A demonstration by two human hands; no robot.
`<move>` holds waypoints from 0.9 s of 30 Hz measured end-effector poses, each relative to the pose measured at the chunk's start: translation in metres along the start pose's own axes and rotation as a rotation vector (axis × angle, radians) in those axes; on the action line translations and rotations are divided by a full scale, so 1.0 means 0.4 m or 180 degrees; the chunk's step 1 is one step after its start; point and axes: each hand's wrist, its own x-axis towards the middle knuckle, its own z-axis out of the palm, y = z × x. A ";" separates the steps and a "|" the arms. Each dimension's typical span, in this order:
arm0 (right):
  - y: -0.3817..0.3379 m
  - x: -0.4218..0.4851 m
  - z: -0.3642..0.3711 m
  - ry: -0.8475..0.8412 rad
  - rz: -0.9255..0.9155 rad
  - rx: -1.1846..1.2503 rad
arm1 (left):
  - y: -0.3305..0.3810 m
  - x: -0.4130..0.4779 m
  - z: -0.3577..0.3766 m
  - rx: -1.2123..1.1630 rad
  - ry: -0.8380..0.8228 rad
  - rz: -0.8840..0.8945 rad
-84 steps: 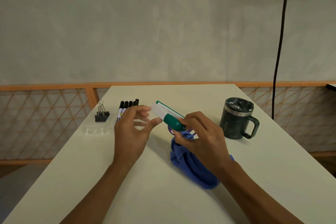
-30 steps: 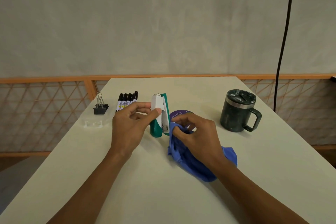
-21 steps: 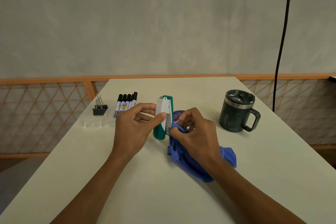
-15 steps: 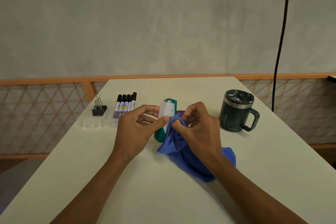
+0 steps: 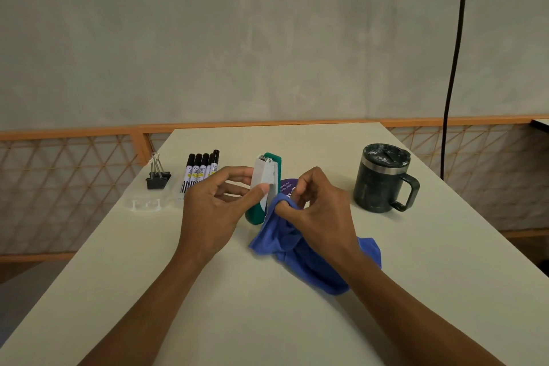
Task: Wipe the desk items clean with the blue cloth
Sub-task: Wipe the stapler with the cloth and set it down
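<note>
My left hand (image 5: 217,211) holds a green and white stapler (image 5: 265,178) above the middle of the white table (image 5: 148,291), thumb and fingers pinching its white underside. The stapler points away from me, its green end down near the tabletop. My right hand (image 5: 318,211) pinches a corner of the blue cloth (image 5: 300,258) and holds it against the stapler's lower right side. The rest of the cloth lies bunched on the table under my right wrist.
Several black markers (image 5: 200,171) lie in a row at the back left, beside a black binder clip (image 5: 157,180) and a clear plastic piece (image 5: 145,204). A purple round disc (image 5: 286,186) shows behind my right hand. A dark lidded mug (image 5: 381,178) stands right.
The stapler has turned from lying sideways to pointing away from me. My right hand has lifted a corner of the cloth up against the stapler.
</note>
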 end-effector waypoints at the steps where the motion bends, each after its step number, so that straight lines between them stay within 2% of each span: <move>1: 0.000 -0.003 0.003 -0.0042 0.0023 -0.0006 | 0.001 0.001 0.000 0.0004 0.0045 0.0005; 7: 0.018 -0.015 0.019 -0.0257 0.0159 -0.0046 | 0.001 0.000 0.000 -0.0051 0.0257 -0.0017; 14: 0.056 -0.005 -0.012 -0.1000 0.0390 -0.0605 | -0.020 0.020 -0.014 0.0076 0.0561 -0.0245; 19: 0.056 0.018 -0.085 -0.1671 0.0649 -0.0358 | -0.060 0.051 -0.030 0.0573 0.0638 -0.0579; 27: 0.053 0.014 -0.087 -0.1437 0.0566 -0.0075 | -0.046 0.178 0.003 0.2089 0.0166 -0.0815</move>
